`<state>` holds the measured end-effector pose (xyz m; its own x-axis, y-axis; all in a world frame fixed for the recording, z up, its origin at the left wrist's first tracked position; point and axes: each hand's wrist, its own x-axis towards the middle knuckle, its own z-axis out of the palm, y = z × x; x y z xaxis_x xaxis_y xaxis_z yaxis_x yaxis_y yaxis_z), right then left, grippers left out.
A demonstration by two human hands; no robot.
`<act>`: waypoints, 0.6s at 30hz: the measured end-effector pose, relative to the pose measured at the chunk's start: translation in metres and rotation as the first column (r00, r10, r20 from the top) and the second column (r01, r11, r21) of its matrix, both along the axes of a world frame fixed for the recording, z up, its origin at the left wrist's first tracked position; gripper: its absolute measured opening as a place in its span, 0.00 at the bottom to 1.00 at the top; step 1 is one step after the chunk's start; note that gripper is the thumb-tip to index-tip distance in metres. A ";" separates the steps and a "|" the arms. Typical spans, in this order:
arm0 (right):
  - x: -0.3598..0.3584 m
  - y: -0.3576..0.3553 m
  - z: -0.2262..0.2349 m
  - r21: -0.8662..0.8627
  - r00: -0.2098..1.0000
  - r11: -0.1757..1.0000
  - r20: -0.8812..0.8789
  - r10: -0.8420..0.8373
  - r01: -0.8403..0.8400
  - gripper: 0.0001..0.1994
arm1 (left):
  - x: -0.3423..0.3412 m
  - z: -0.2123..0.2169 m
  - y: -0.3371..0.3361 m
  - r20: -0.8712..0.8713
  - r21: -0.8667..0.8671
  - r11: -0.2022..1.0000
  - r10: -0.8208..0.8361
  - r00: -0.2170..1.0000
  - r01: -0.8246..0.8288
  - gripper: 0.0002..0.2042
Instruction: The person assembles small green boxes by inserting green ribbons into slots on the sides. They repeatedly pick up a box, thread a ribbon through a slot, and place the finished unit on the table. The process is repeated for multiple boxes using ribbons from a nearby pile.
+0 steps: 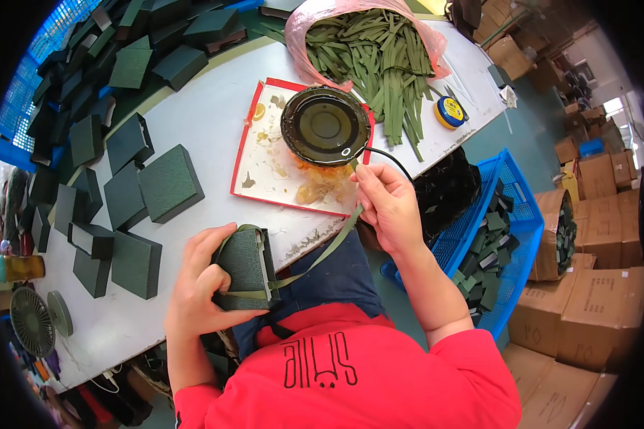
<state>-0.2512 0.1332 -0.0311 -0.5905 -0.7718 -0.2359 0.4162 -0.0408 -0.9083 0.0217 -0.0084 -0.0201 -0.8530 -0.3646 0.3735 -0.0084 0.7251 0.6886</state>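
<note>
My left hand is clamped around a small dark green box at the table's near edge, over my lap, thumb under, fingers wrapped on its left side. My right hand is pinched shut on the far end of a green ribbon strip that runs taut from the box wrap up toward the glue pot. The ribbon already loops round the box. Risk as I judge it: the strip end sits just beside the pot rim and the sticky amber residue on the red-edged tray, so it could drag through glue and smear the box face; if the pinch slackens, the loop could slip or go skew on the box. The pot's black cord runs right by my right knuckles and might snag. Around: a pink bag of loose green ribbon strips beyond the pot, a yellow tape measure near it, finished green boxes spread left on the white table, more piled in a blue crate far left, a blue basket of dark parts at my right, cardboard cartons on the floor, a small fan low left.
</note>
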 end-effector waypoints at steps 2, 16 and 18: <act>-0.001 -0.005 -0.002 0.008 1.000 1.000 0.016 -0.001 0.001 0.10 | 0.000 -0.002 0.000 -0.003 0.000 1.000 0.001 1.000 -0.001 0.30; -0.003 -0.015 -0.005 0.073 1.000 0.997 -0.001 -0.018 0.018 0.09 | 0.002 -0.005 0.000 0.004 -0.006 1.000 0.008 1.000 -0.008 0.30; -0.004 -0.013 -0.004 0.060 1.000 0.998 0.007 -0.014 0.014 0.09 | 0.002 -0.005 0.000 -0.001 -0.007 1.000 0.008 1.000 -0.008 0.31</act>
